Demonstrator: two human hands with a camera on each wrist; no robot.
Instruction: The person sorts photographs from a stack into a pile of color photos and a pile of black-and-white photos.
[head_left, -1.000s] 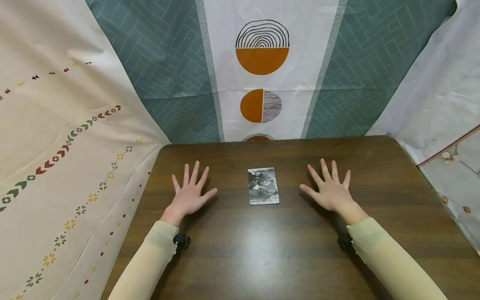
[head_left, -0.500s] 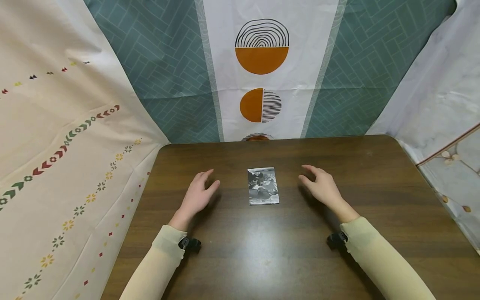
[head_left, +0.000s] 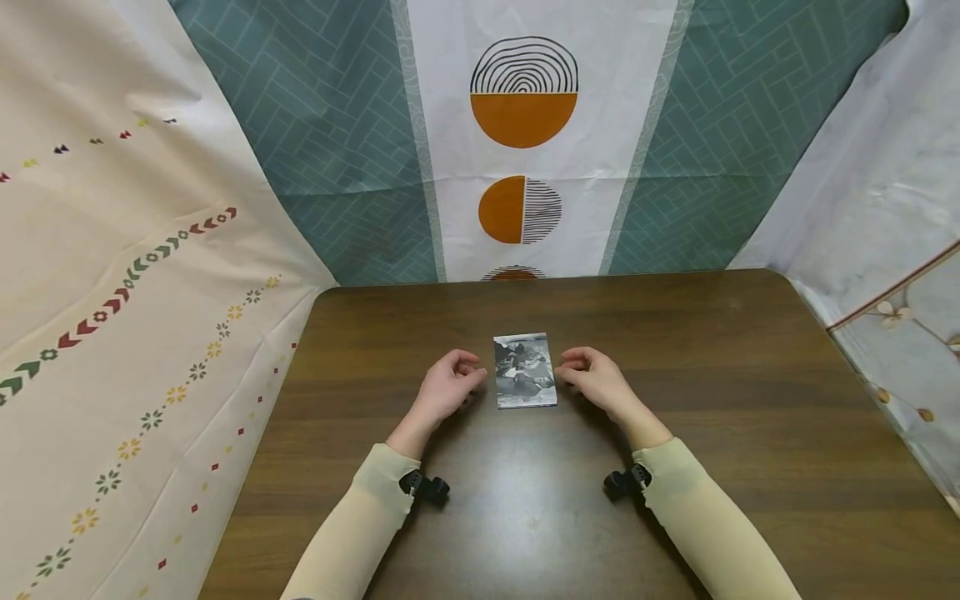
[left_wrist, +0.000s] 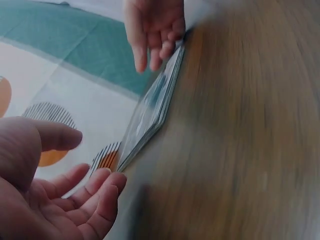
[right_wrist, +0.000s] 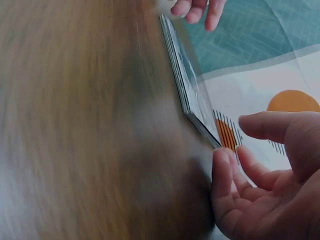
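A small flat stack of thin sheets with a black-and-white picture on top lies on the brown wooden table. Its layered edges show in the left wrist view, where the stack appears tilted by the camera angle. My left hand is just left of the stack, fingers loosely bent, thumb apart from them. On the other side my right hand is held much the same way, its fingertips very near the right edge. Neither hand grips anything; whether a fingertip touches the edge I cannot tell.
Behind the table hangs a green and white cloth with orange half circles. A cream patterned cloth borders the left side and a pale floral one the right. Dark wrist cameras sit below the cuffs.
Both hands have come inward from wide apart to either side of the stack. Their spread fingers have bent loosely. The stack has stayed in place on the table.
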